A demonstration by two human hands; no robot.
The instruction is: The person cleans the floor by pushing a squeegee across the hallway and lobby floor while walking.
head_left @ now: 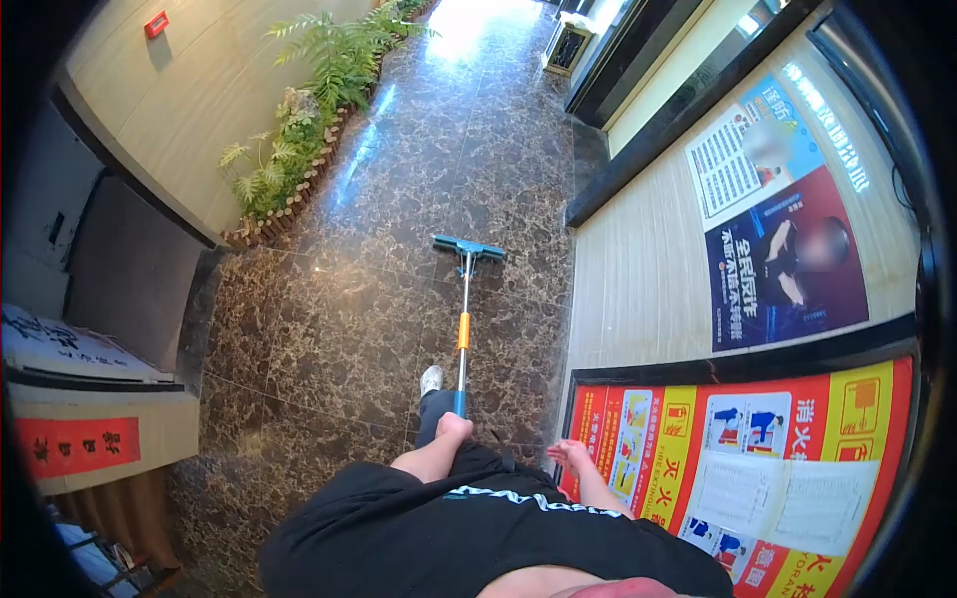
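Observation:
A long-handled mop (465,299) runs forward from my body, its metal pole carrying an orange section in the middle. My left hand (454,429) is closed round the blue-green grip at the pole's near end. The wide blue-green head (468,246) rests on the brown marbled floor (329,349). To the right, my right hand (570,452) is held apart from the pole, fingers spread and holding nothing, close to the red and yellow poster board (658,439). One light-coloured shoe (431,379) shows just left of the pole.
Green plants (339,70) behind a low log border (289,204) line the left wall. A doorway (130,269) opens at the left. Posters (788,259) cover the right wall, and a dark-framed box (568,47) stands at the far right.

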